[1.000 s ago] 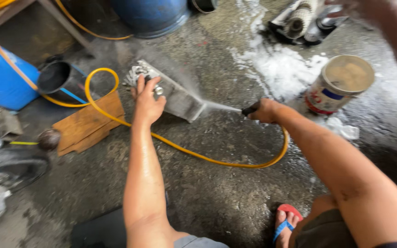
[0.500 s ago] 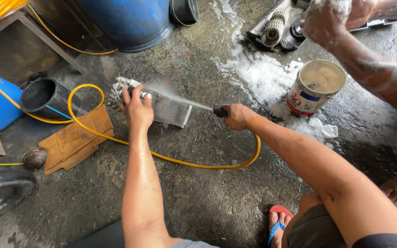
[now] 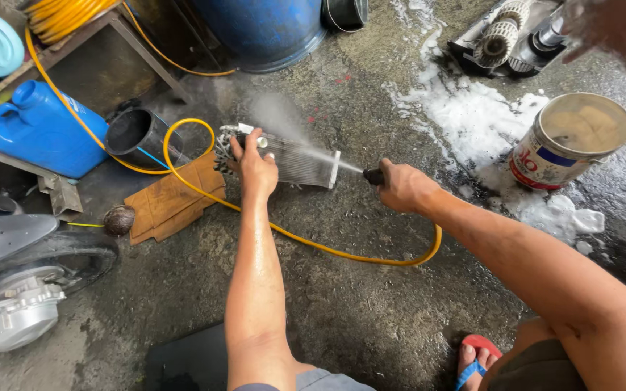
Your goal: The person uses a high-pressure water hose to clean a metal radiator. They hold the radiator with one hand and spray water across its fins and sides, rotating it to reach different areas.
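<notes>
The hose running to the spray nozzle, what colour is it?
Yellow. The hose loops across the wet concrete to the right hand, clearest in the head view.

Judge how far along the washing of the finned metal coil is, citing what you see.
Done: foam lies on the wet floor. In hand: left hand steadies the finned coil while right hand sprays it with the nozzle. Left: cannot tell how clean it is.

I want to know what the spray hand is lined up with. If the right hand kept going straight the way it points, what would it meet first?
The right hand points left along the nozzle, so it would first meet the near end of the finned metal coil that the left hand steadies. Depth looks about level, though that's uncertain.
</notes>
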Tool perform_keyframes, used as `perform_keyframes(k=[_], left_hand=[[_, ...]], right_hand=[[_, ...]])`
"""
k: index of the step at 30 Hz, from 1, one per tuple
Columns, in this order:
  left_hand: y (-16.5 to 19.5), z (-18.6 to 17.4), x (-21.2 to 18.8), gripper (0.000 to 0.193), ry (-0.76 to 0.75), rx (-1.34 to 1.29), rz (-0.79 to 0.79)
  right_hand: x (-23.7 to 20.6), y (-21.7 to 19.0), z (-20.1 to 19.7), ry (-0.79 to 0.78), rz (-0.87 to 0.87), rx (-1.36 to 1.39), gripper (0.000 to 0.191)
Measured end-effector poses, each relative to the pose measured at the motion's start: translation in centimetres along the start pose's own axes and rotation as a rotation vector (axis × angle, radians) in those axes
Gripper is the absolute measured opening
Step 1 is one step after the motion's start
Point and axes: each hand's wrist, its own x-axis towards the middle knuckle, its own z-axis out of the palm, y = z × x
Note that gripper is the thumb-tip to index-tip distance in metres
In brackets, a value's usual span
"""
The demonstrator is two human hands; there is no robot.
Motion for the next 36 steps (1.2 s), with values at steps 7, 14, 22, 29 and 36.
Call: perform_keyframes(k=[7,14,22,29,36], left_hand=[[-2.3,-0.1,0.9,0.064,0.075,-0.147,0.2],[-1.4,-0.5,0.7,0.069,0.022,0.076,0.097],[0.0,-0.7,-0.7,0.066,-0.043,0.065,0.145],[2.2,-0.6,-1.3,0.07,-0.096,0.089,0.067],[3.6,0.9,-2.0,0.07,-0.071,0.099,0.116]], right_hand=[[-0.5,-0.7,0.5,0.097,-0.056,-0.069,0.026],[-3.9,-5.6,-2.3,0.086,-0.261,-0.077,0.036],[-4.8,-6.7,-1.2,0.195,-0.352,-0.134,0.038],[-2.7,-5.2,-0.8,-0.11,-0.03,-0.157,0.036],[-0.9,-0.8,-1.1,-0.095,-0.038,-0.175,0.028]])
